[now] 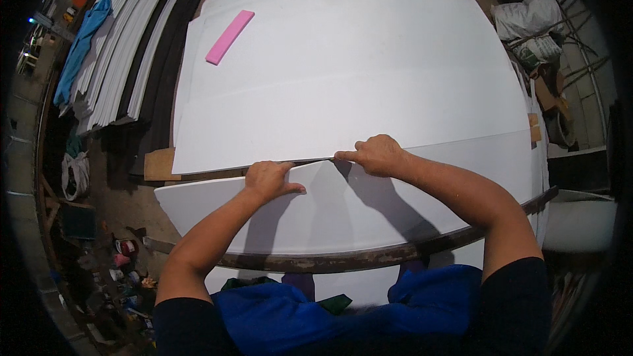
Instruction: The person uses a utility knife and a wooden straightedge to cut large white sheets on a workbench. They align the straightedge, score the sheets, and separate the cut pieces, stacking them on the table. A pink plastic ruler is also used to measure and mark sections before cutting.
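Observation:
A large white foam-like sheet (pixel 369 59) lies across the work surface. Along its near side, a white strip (pixel 264 224) has parted from it on the left, leaving a dark gap that narrows to the right. My left hand (pixel 267 181) grips the strip's far edge, fingers curled into the gap and thumb stretched over the top. At the gap's right end is my right hand (pixel 376 156), closed with its index finger pointing left along the line. A thin dark sliver shows at that fingertip; what the hand holds is too small to make out.
A pink bar (pixel 229 37) lies on the sheet at far left. Stacked white and dark sheets (pixel 125 46) stand left, with a blue cloth (pixel 82 49) on them. A worn dark rail (pixel 323 262) curves before my body. White sacks (pixel 531 23) sit far right; clutter lies lower left.

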The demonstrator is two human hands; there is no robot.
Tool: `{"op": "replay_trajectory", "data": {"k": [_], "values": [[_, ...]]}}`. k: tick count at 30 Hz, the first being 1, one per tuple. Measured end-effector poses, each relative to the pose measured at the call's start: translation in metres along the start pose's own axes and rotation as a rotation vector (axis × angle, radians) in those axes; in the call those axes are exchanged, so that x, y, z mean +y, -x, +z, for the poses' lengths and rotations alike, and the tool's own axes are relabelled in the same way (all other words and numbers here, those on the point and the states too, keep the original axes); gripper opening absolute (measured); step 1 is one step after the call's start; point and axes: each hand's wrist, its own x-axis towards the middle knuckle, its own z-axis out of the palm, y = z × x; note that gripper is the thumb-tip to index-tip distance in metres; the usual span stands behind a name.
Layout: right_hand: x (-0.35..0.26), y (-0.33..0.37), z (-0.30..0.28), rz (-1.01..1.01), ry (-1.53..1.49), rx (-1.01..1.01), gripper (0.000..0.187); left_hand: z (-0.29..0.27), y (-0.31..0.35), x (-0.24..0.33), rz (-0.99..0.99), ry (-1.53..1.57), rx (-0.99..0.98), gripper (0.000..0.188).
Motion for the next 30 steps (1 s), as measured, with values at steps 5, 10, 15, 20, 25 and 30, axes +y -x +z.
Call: {"op": "replay_trajectory", "data": {"k": [5, 10, 15, 20, 25, 30], "values": [[0.042, 0.034, 0.013, 0.025, 0.064, -0.067, 0.043, 0.003, 0.003, -0.003, 0.01, 0.005, 0.048, 0.084], [0.107, 0.106, 0.014, 0.149, 0.093, -0.209, 0.045, 0.016, 0.0, -0.01, 0.06, -0.001, 0.151, 0.085], [0.134, 0.132, 0.022, 0.141, 0.066, -0.131, 0.049, 0.001, -0.031, -0.006, -0.037, -0.087, -0.179, 0.091], [0.146, 0.146, 0.033, 0.206, -0.009, 0.008, 0.024, 0.017, -0.088, 0.083, 0.055, 0.14, 0.024, 0.087], [0.145, 0.155, 0.042, 0.241, -0.031, 0.133, 0.021, 0.004, -0.107, 0.186, -0.04, 0.139, 0.014, 0.084], [0.139, 0.149, 0.047, 0.172, -0.098, 0.057, 0.038, 0.001, -0.088, 0.207, -0.106, 0.097, -0.008, 0.082]]}}
